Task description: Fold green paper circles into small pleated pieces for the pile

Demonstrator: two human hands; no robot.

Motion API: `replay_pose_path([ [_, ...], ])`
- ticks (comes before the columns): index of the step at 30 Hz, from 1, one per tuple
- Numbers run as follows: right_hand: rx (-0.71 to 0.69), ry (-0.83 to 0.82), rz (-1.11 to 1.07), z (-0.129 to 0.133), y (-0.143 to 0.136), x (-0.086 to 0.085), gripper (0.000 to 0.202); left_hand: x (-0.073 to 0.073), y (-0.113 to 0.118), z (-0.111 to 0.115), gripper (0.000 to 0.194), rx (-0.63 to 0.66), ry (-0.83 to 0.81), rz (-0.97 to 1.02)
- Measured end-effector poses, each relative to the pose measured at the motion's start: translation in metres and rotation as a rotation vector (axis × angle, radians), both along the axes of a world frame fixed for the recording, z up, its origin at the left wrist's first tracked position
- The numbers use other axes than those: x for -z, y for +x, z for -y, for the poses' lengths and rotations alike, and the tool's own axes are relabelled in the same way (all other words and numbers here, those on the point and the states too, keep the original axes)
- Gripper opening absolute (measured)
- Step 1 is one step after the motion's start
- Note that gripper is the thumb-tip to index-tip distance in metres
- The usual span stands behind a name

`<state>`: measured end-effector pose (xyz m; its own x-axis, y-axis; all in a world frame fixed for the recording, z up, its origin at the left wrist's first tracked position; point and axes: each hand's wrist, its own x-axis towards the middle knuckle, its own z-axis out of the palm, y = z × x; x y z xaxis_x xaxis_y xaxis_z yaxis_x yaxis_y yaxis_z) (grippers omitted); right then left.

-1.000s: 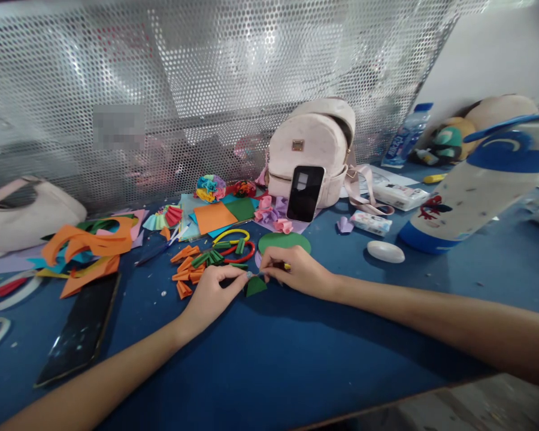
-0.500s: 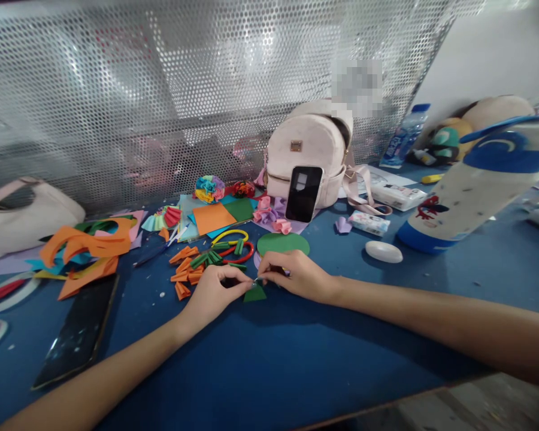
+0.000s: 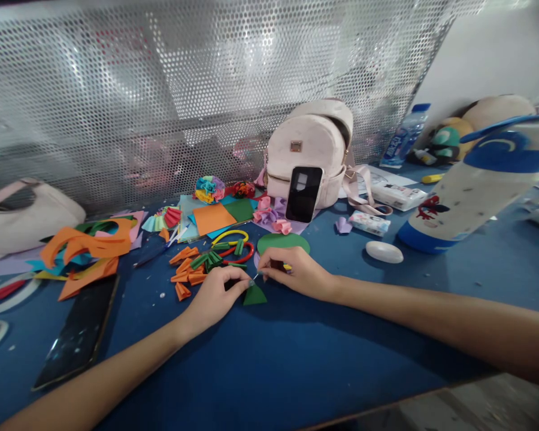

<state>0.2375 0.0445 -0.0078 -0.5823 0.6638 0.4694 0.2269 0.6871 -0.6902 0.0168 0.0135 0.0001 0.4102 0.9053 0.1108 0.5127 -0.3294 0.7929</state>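
My left hand (image 3: pixel 218 294) pinches the top of a small green paper piece (image 3: pixel 255 295), which hangs as a fan or triangle shape below the fingertips. My right hand (image 3: pixel 296 272) is closed at the fingertips just to the right, on a thin whitish strip (image 3: pixel 256 276) that spans the small gap between the hands. Behind my right hand lies a green paper oval (image 3: pixel 284 243). Folded orange paper pieces (image 3: pixel 182 291) and folded green pieces (image 3: pixel 206 258) lie beyond my left hand, near a red ring (image 3: pixel 247 254) and a yellow ring (image 3: pixel 230 235).
A phone (image 3: pixel 303 194) leans on a pale backpack (image 3: pixel 308 146). Another phone (image 3: pixel 78 332) lies at the left beside orange paper scraps (image 3: pixel 87 242) and tape rolls (image 3: pixel 15 293). At the right stand a large bottle (image 3: pixel 469 185) and a white oval object (image 3: pixel 384 252).
My fingertips have drawn slightly apart, showing more of the thin strip. The green piece shows a little more of its upper part.
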Motion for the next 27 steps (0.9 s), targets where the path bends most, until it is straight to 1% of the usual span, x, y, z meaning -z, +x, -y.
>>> replay_pose_path([
  [10,-0.042,0.031,-0.001,-0.0017,0.0000,0.0008,0.009,-0.0026,-0.0020,-0.0016,0.017,-0.020,-0.103,0.105],
  [16,-0.079,0.130,0.005,-0.0016,-0.0013,0.0026,0.014,-0.0037,0.0001,-0.0032,0.018,-0.037,-0.188,0.132],
  [23,-0.065,0.150,0.037,0.0012,-0.0022,0.0056,0.017,-0.0064,0.0041,-0.0027,0.018,-0.041,-0.232,0.127],
  [27,-0.063,0.192,0.060,0.0040,-0.0035,0.0054,0.014,-0.0064,0.0048,-0.0027,0.018,-0.049,-0.237,0.135],
])
